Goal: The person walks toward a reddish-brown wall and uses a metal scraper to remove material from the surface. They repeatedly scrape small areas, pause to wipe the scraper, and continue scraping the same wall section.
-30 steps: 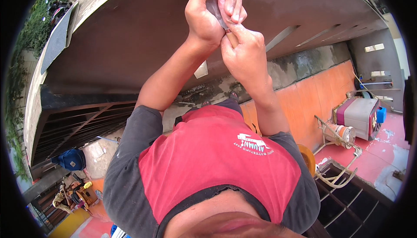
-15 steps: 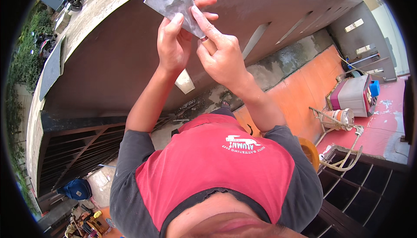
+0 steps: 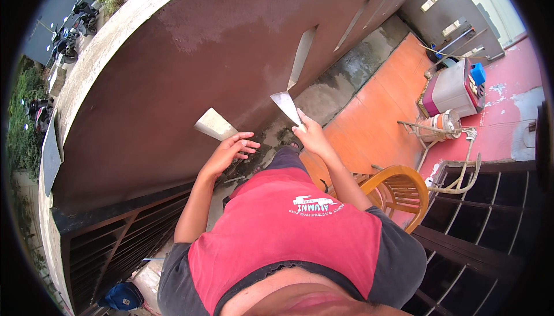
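Note:
My right hand [image 3: 313,138] grips the handle of a putty knife [image 3: 285,105], whose wide, light metal blade points up and away from me. Most of the handle is hidden by my fingers. My left hand [image 3: 229,153] holds nothing, its fingers loosely spread and a little bent. In the picture it sits just below a pale slot [image 3: 215,124] in the brown wall [image 3: 173,96]. Between the two hands there is a gap, and the blade appears apart from the wall.
An orange-brown chair [image 3: 416,184] stands at my right. Beyond it are a paint-stained bucket [image 3: 447,122], a grey and maroon box-like container [image 3: 453,90] and a frame of pale poles [image 3: 456,188]. Orange flooring [image 3: 369,111] runs along the wall. A dark slatted gate [image 3: 115,229] lies left.
My hands have come down and apart. The left hand has left the putty knife's blade; the right still holds the knife, now lower. My view has shifted, showing more of the chair.

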Motion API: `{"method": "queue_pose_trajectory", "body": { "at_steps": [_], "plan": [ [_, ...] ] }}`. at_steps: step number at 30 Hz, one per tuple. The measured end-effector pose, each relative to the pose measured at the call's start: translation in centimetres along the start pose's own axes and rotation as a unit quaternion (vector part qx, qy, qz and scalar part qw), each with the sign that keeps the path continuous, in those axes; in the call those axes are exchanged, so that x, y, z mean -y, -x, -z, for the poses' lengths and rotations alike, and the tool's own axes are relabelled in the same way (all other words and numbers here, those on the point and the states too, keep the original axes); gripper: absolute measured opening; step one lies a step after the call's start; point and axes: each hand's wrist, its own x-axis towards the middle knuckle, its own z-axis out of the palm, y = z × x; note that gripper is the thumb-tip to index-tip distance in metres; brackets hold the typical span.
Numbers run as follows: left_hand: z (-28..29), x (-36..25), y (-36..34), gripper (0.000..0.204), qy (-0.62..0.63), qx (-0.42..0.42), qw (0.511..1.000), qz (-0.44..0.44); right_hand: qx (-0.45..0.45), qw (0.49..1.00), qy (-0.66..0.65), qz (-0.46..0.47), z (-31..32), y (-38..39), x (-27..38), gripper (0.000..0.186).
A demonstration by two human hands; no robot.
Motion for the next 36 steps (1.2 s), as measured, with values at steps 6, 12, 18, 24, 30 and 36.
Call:
{"method": "queue_pose_trajectory", "body": {
  "at_steps": [6,12,18,24,30,36],
  "plan": [
    [-7.2,-0.7,-5.4,0.052,0.06,-0.023,0.997,-0.033,0.023,0.997,-0.047,0.048,0.3,-1.3,2.2,0.065],
    [-10.7,-0.7,-10.1,0.052,0.139,-0.022,0.989,-0.035,0.065,0.986,-0.121,0.093,3.9,-3.0,2.8,0.062],
    [-13.6,-2.3,-14.1,0.043,0.142,-0.092,0.982,-0.087,0.145,0.978,-0.109,0.1,8.9,-4.4,1.7,0.062],
    [-16.9,-1.9,-17.3,0.043,0.176,-0.171,0.952,-0.181,0.279,0.94,-0.186,0.056,12.2,-6.2,2.3,0.066],
    [-15.6,-4.6,-15.1,0.053,0.139,-0.298,0.89,-0.317,0.431,0.823,-0.369,0.001,12.7,-8.2,4.5,0.067],
    [-13.8,-6.5,-12.0,0.085,0.081,-0.526,0.733,-0.423,0.484,0.684,-0.538,-0.094,10.7,-9.1,7.3,0.075]
  ]
}}
